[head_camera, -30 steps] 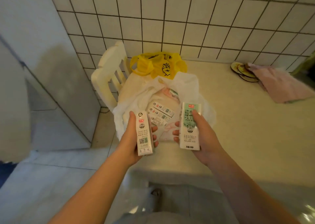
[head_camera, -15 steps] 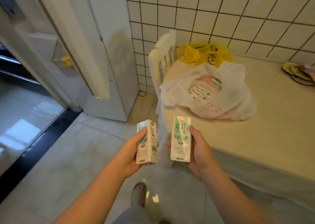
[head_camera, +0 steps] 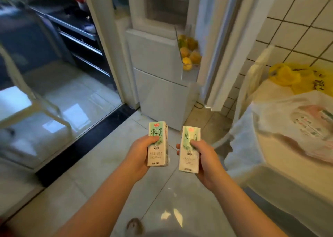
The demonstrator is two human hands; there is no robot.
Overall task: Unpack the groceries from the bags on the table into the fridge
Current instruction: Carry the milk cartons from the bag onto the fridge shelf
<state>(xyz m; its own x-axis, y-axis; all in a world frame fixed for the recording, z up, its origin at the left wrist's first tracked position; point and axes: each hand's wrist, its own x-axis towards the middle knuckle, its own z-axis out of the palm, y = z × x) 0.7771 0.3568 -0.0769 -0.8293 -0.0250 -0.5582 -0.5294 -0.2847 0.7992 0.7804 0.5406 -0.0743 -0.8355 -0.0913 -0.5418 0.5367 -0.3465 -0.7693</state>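
I see, at twelve o'clock, one tall white fridge (head_camera: pixel 153 56), door open. At three o'clock stands one cream table (head_camera: pixel 297 173) with two plastic bags, white bag (head_camera: pixel 281 117) and yellow bag (head_camera: pixel 295 78). At six o'clock, left hand (head_camera: pixel 140 150) and right hand (head_camera: pixel 207 157) each clasp one upright green-and-white milk carton: left carton (head_camera: pixel 158 146), right carton (head_camera: pixel 189 157).

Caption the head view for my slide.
Left hand and right hand hold two green-and-white milk cartons before the open white fridge.

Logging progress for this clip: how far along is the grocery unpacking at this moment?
Done: yellow fruit sits in the open fridge, origin unclear. In hand: the left hand grips the left milk carton, the right hand the right milk carton, both short of the fridge. Left: the white bag on the table holds more packages; the yellow bag's contents are hidden.
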